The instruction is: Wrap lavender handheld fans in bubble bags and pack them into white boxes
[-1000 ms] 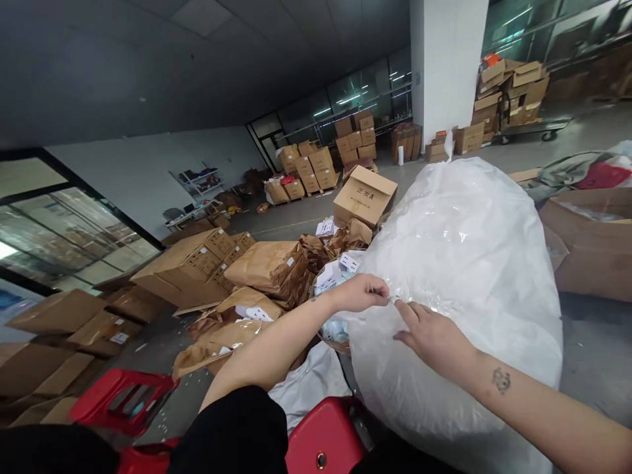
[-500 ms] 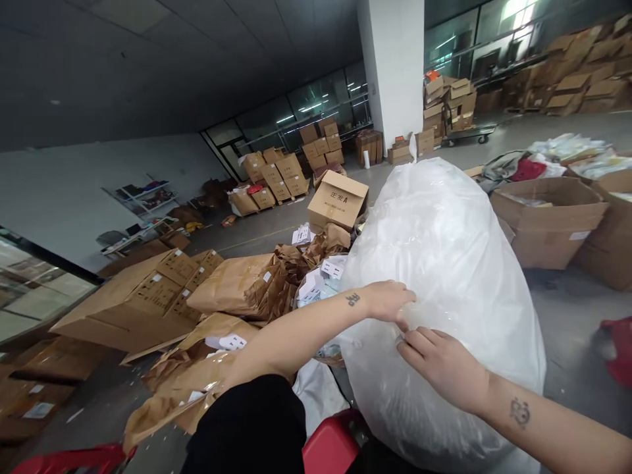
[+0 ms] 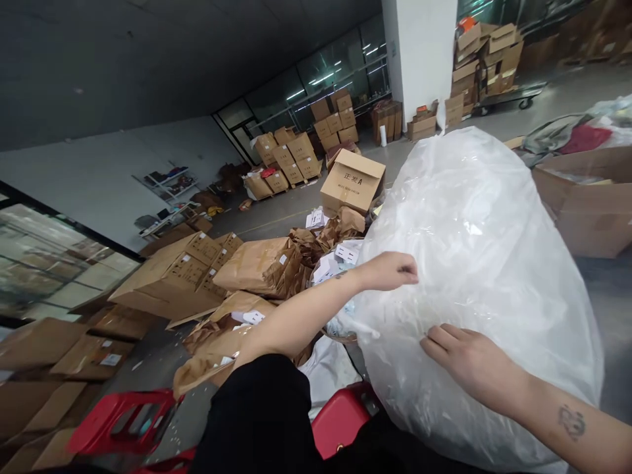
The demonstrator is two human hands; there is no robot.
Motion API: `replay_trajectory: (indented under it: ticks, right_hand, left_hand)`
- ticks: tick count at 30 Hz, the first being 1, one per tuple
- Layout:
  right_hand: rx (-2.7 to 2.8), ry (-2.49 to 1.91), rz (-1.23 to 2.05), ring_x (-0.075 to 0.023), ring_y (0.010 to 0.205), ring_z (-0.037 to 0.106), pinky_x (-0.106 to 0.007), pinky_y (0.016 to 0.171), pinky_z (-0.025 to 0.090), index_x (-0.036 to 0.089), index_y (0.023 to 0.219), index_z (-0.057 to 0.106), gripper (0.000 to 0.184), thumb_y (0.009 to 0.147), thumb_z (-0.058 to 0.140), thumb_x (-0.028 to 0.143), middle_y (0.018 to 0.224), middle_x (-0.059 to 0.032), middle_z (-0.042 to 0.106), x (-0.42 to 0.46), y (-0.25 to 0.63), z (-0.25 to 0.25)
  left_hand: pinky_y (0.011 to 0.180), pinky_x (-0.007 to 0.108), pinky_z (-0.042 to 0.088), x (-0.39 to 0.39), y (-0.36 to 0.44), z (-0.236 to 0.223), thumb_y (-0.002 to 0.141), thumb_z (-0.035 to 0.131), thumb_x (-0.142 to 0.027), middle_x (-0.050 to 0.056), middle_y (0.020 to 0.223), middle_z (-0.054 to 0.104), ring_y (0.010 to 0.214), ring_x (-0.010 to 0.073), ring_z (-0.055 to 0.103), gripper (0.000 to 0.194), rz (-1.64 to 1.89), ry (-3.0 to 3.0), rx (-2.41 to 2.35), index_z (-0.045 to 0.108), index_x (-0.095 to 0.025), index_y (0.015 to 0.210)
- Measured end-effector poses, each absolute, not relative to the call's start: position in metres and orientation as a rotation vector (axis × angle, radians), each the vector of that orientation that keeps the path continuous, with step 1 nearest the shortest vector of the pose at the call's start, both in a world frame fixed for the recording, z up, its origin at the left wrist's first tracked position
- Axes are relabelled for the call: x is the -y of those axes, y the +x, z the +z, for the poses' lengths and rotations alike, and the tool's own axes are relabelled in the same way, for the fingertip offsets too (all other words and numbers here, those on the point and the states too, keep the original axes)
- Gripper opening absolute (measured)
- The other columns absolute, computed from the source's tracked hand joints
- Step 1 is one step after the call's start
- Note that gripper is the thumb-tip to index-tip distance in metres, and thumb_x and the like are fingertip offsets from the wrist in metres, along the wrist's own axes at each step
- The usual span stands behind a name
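1. Grey floor (image 3: 261,217) lies beneath the clutter, a red stool (image 3: 340,418) nearest.
2. Close by, right of centre, the bulging white plastic bag (image 3: 494,263) fills the space.
3. The right hand (image 3: 467,359) is half closed, fingers bent and bunched, tips against the bag's film.
4. Slightly farther and to its left, the left hand (image 3: 390,271) is curled, thumb and fingers drawn together at the bag; whether they pinch film, one cannot tell.
5. Beyond stands a printed carton (image 3: 351,184), then a white pillar (image 3: 427,59).
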State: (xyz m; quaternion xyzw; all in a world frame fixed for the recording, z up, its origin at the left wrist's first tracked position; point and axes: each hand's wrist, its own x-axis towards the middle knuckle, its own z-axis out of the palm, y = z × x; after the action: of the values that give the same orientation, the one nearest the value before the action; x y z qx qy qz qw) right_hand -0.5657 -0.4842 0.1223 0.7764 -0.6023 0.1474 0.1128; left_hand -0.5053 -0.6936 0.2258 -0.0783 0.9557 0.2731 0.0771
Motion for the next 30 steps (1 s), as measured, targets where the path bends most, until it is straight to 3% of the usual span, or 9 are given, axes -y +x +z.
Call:
replay_trajectory:
  ticks: [6,9,11,13,17,21,24,27,30]
  right_hand:
    - [1.68,2.299,0.448,-0.018,0.063,0.052,-0.03,0.054,0.04,0.019,0.087,0.055,0.034,0.067,0.041,-0.006,0.079,-0.0043,0.056,0.485,-0.569,0.125]
    - [1.623,2.271,0.516,-0.0246,0.092,0.057,-0.036,0.071,0.045,0.017,0.085,0.055,0.033,0.067,0.041,-0.006,0.11,-0.0125,0.058,0.494,-0.564,0.129]
    - [1.581,2.317,0.54,-0.0305,0.119,0.045,-0.041,0.084,0.043,0.016,0.085,0.055,0.029,0.068,0.043,-0.005,0.134,-0.0155,0.045,0.503,-0.561,0.132]
    - [1.562,2.409,0.51,-0.031,0.127,0.038,-0.042,0.088,0.041,0.015,0.088,0.056,0.027,0.069,0.047,-0.001,0.14,-0.0162,0.04,0.512,-0.559,0.133]
    - [1.606,2.51,0.44,-0.0279,0.105,0.053,-0.042,0.082,0.044,0.014,0.091,0.058,0.021,0.072,0.052,0.008,0.119,-0.0167,0.057,0.523,-0.554,0.136]
    - [1.633,2.509,0.379,-0.0237,0.087,0.055,-0.04,0.078,0.045,0.015,0.086,0.06,0.014,0.076,0.052,0.011,0.093,-0.0109,0.062,0.521,-0.547,0.137]
    - [1.651,2.456,0.339,-0.0241,0.087,0.053,-0.04,0.074,0.045,0.015,0.084,0.06,0.011,0.078,0.051,0.011,0.097,-0.0122,0.061,0.518,-0.542,0.138]
    - [1.678,2.416,0.308,-0.0237,0.083,0.053,-0.037,0.066,0.044,0.017,0.084,0.059,0.011,0.077,0.052,0.012,0.098,-0.0126,0.059,0.517,-0.539,0.14]
    - [1.696,2.404,0.284,-0.0226,0.079,0.052,-0.034,0.062,0.042,0.017,0.083,0.058,0.009,0.076,0.054,0.013,0.094,-0.012,0.06,0.519,-0.538,0.141]
  left_hand:
    - [0.083,0.025,0.043,0.695,-0.436,0.237,0.08,0.061,-0.036,0.006,0.1,0.065,0.094,0.0174,0.058,0.03,0.724,-0.063,-2.786,0.063,-0.015,0.101]
    - [0.09,0.026,0.04,0.689,-0.442,0.228,0.089,0.049,-0.03,0.007,0.103,0.065,0.1,0.0165,0.057,0.025,0.679,-0.163,-3.0,0.063,-0.016,0.104]
    - [0.091,0.023,0.04,0.688,-0.461,0.224,0.092,0.042,-0.026,0.005,0.103,0.067,0.1,0.014,0.058,0.026,0.749,-0.265,-3.078,0.064,-0.016,0.102]
    - [0.089,0.021,0.042,0.688,-0.483,0.221,0.091,0.043,-0.023,0.003,0.105,0.067,0.099,0.0123,0.059,0.026,0.808,-0.289,-3.014,0.064,-0.016,0.103]
    - [0.088,0.022,0.043,0.682,-0.516,0.204,0.084,0.054,-0.019,0.005,0.11,0.067,0.102,0.0151,0.06,0.027,0.609,-0.118,-2.757,0.064,-0.014,0.109]
    - [0.083,0.026,0.045,0.674,-0.527,0.187,0.076,0.066,-0.031,0.007,0.109,0.067,0.1,0.0202,0.061,0.038,0.304,-0.05,-2.672,0.064,-0.015,0.11]
    - [0.079,0.027,0.046,0.672,-0.53,0.181,0.075,0.066,-0.035,0.006,0.098,0.07,0.094,0.0212,0.063,0.032,0.171,-0.034,-2.699,0.068,-0.017,0.101]
    - [0.078,0.027,0.045,0.67,-0.534,0.178,0.078,0.062,-0.029,0.006,0.088,0.072,0.089,0.0197,0.063,0.017,0.15,0.052,-2.746,0.071,-0.016,0.086]
    - [0.071,0.027,0.046,0.667,-0.536,0.177,0.078,0.062,-0.027,0.008,0.084,0.072,0.084,0.0203,0.064,0.017,0.114,-0.049,-2.704,0.073,-0.016,0.084]
